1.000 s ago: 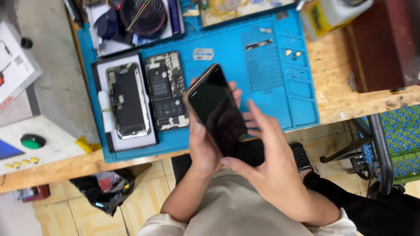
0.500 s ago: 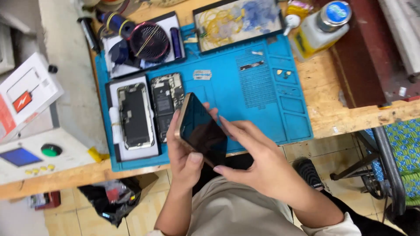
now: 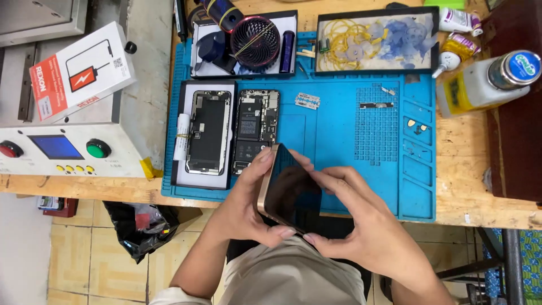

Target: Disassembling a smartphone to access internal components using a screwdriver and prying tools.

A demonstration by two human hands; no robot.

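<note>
My left hand (image 3: 244,206) and my right hand (image 3: 358,226) both grip a dark smartphone with a gold edge (image 3: 291,192), held tilted over the near edge of the blue work mat (image 3: 339,141). The left hand wraps the phone's left side, the right hand's fingers rest on its screen and lower end. Just beyond the phone lies an opened phone body with bare circuitry (image 3: 255,129). Left of that a detached phone screen (image 3: 208,133) sits in a shallow black-rimmed tray.
A tray holding a round black fan and a battery (image 3: 254,39) and a stained tray (image 3: 377,39) stand at the mat's far side. A glue bottle (image 3: 485,82) lies right. A white machine with buttons (image 3: 62,149) and a boxed item (image 3: 79,65) sit left.
The view has shifted, showing more of the bench's far side. The phone has tilted further onto its edge and sits lower, nearer my body, with both hands still on it.
</note>
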